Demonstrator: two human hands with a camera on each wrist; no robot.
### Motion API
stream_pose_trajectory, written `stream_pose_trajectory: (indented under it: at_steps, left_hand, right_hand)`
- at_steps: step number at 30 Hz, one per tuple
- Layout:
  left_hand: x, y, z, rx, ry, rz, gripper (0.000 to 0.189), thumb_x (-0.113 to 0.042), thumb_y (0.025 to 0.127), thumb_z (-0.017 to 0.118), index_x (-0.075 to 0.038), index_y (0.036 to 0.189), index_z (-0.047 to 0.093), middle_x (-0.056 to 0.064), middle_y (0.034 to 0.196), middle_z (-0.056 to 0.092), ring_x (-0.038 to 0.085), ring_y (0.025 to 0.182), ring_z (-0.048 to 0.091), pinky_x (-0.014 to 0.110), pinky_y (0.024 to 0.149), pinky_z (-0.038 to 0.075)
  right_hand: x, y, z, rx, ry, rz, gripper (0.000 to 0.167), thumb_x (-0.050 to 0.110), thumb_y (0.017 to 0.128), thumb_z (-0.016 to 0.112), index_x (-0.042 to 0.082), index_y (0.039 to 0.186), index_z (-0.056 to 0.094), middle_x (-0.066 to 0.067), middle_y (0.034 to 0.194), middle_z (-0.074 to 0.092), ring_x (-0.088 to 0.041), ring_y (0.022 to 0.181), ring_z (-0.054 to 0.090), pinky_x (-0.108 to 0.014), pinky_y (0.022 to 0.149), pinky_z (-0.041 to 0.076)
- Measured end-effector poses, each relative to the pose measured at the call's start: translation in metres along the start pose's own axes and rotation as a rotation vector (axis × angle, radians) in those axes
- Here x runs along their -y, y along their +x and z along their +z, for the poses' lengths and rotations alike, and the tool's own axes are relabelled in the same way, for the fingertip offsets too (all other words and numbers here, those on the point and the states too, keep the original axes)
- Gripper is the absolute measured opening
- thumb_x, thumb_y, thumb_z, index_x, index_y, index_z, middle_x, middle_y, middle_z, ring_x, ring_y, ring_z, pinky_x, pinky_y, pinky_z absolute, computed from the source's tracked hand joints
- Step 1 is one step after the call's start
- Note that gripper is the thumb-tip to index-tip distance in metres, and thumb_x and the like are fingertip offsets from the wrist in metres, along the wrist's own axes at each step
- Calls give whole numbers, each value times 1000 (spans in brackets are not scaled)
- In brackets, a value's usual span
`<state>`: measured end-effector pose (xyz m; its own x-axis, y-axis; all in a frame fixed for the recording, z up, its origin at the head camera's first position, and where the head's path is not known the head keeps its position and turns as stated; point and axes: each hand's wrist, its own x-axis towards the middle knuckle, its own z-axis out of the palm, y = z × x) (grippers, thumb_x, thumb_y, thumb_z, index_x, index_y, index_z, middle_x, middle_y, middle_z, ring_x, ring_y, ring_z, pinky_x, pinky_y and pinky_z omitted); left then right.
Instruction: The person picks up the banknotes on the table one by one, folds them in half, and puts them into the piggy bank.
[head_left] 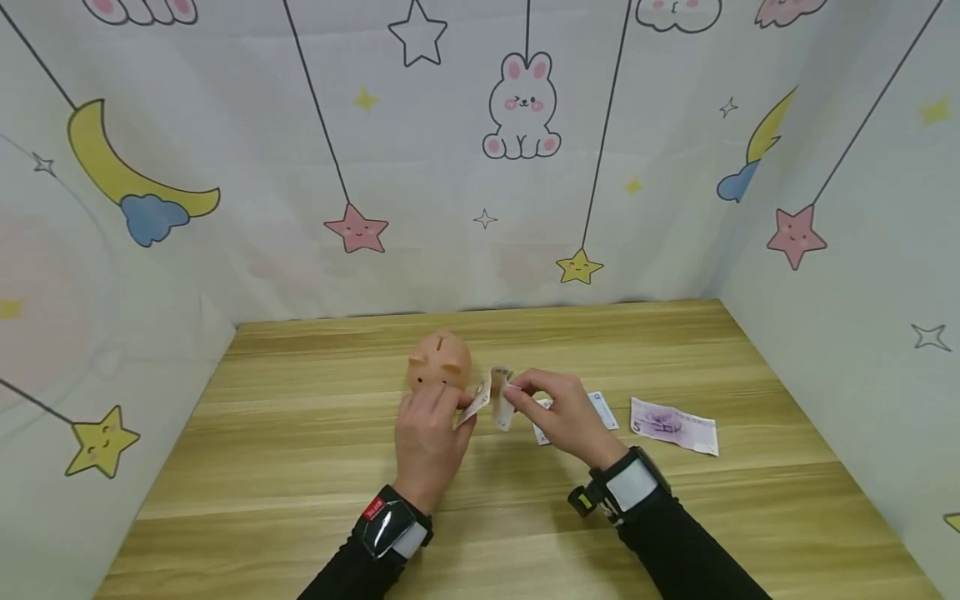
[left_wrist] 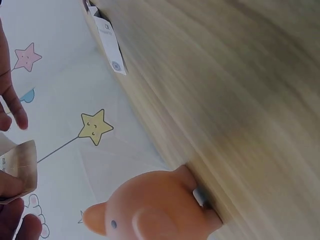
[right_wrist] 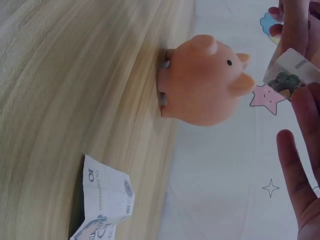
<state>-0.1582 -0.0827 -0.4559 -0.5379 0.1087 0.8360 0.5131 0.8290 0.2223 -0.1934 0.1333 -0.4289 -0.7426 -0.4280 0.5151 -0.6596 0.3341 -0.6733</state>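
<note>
Both hands are at one creased banknote [head_left: 502,398], held up off the table and bent into a fold. The left hand [head_left: 431,442] pinches its left side, and the right hand [head_left: 564,414] has its fingertips on the right edge. In the right wrist view, the banknote [right_wrist: 290,75] shows a green print and a row of digits. Right behind the left hand stands an orange piggy bank [head_left: 441,358] with a slot on top, facing the person. The left hand's fingers overlap its lower face in the head view.
A pale bluish banknote [head_left: 602,410], creased, lies partly hidden beneath the right hand. Farther right is a flat purple banknote [head_left: 675,426]. The wooden table [head_left: 300,500] meets patterned cloth walls [head_left: 450,275] at the back and sides.
</note>
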Motion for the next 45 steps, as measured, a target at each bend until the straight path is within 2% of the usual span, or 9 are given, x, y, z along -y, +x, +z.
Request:
stream_pose_trajectory:
  at_steps: [9,20,24,30,33,37,41,45]
  left_hand:
    - [-6,4,2,13,81,58,27,-4,78,93,-8,82,66,4,80,63,26,74,64,41,68,47]
    - [-10,8,3,35,179,119,26,-9,85,88,-7,81,63,7,80,64,28,74,63,42,70,46]
    - [-11,8,4,43,210,146,21,-8,88,83,-7,82,63,8,80,64,29,76,64,41,69,45]
    - [-12,7,5,54,228,168,18,-8,87,84,-7,86,66,8,81,64,29,78,65,41,68,44]
    - [-12,7,5,64,232,169,17,-7,87,84,-6,87,68,9,81,64,29,78,65,41,68,44]
    - [-12,6,6,69,251,176,9,-3,93,72,-5,86,67,9,80,63,29,75,63,41,67,43]
    - [-11,6,8,61,289,201,18,-2,99,56,-5,84,65,9,78,61,29,74,60,40,66,42]
    - [-11,5,9,62,317,234,22,-3,102,51,-4,85,65,9,79,61,28,76,61,40,67,43]
  right_hand:
    - [4,-1,4,-8,-6,-18,8,15,105,71,11,102,78,4,96,77,-10,88,70,-37,78,60]
    - [1,-7,7,-6,54,43,8,8,105,69,10,107,76,1,97,78,-11,88,74,-37,74,62]
    - [-2,-9,8,1,68,49,7,6,105,67,9,105,75,1,93,78,-11,87,73,-41,73,62]
    - [-4,-10,9,19,60,67,7,6,105,67,8,107,73,0,93,78,-12,89,73,-44,78,62]
    - [-4,-11,9,25,45,73,8,8,106,66,9,109,74,1,93,78,-11,89,73,-41,79,61]
    - [-4,-13,8,30,46,81,10,11,108,64,11,108,74,3,93,77,-11,89,71,-37,81,59]
    - [-5,-15,9,33,59,74,14,12,110,61,12,109,75,4,94,76,-11,90,71,-36,82,59]
    - [-7,-15,11,29,54,77,15,13,111,60,13,109,75,5,94,76,-11,90,72,-35,83,59]
